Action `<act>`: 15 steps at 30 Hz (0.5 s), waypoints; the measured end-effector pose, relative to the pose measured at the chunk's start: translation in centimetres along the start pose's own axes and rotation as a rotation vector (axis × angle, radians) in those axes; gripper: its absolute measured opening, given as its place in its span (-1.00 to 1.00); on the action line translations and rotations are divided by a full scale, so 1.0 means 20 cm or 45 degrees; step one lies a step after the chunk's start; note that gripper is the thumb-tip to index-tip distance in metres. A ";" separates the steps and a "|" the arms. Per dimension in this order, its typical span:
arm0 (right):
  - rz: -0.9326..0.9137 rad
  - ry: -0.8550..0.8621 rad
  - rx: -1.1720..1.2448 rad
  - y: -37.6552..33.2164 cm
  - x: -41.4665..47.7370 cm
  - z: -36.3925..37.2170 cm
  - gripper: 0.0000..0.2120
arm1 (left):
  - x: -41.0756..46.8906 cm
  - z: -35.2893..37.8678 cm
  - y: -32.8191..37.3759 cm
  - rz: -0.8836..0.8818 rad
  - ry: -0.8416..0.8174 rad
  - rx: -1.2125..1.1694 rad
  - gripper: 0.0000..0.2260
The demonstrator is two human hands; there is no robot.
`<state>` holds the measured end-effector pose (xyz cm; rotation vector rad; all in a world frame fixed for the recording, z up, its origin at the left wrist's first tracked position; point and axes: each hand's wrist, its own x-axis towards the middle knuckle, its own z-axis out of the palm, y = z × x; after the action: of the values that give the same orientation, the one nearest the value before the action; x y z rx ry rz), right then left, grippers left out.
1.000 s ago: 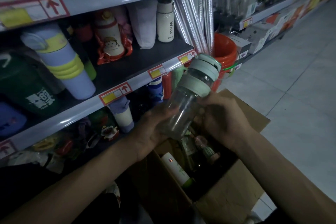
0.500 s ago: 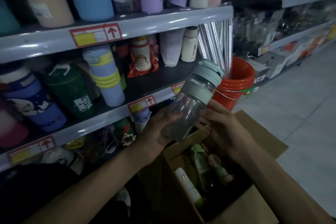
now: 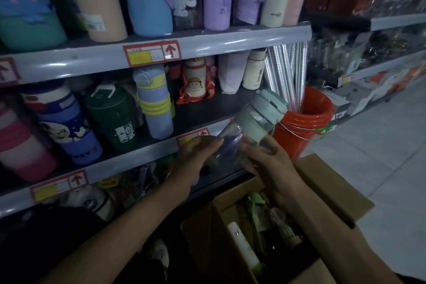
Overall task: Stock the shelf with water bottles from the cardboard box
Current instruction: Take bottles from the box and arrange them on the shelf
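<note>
A clear water bottle (image 3: 251,127) with a pale green lid is held tilted in front of the middle shelf (image 3: 202,110), lid up and to the right. My left hand (image 3: 196,152) grips its lower body from the left. My right hand (image 3: 267,161) holds its base from the right with curled fingers. Below my hands the open cardboard box (image 3: 327,193) holds several more bottles, among them a white one (image 3: 242,244) and a green one (image 3: 255,210).
The shelves hold many bottles: a purple and yellow one (image 3: 156,104), a dark green one (image 3: 113,117), a small white one (image 3: 253,71). A red bucket (image 3: 304,131) with silver rolls stands right of the shelf. Tiled floor (image 3: 380,145) runs along the right.
The bottle and both hands have risen from above the box to the level of the middle shelf's edge. My view has tilted up, showing the top shelf.
</note>
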<state>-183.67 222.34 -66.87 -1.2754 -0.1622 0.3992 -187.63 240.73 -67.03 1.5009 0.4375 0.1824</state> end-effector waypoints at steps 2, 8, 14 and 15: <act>-0.097 0.056 -0.128 0.01 0.05 0.03 -0.56 | 0.04 -0.05 -0.04 0.137 0.074 0.174 -0.90; -0.330 0.104 -0.430 0.00 0.23 0.14 -0.47 | 0.15 -0.05 -0.02 0.210 0.051 0.320 -0.79; -0.427 0.222 -0.718 -0.02 0.51 0.22 -0.36 | 0.27 -0.03 0.03 0.238 0.142 0.293 -0.63; -0.426 0.214 -0.725 -0.02 0.56 0.23 -0.36 | 0.29 -0.04 0.04 0.237 0.158 0.296 -0.65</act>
<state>-174.86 230.69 -66.34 -1.7970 -0.3577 -0.0546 -182.48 243.80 -67.25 1.7661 0.4287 0.3830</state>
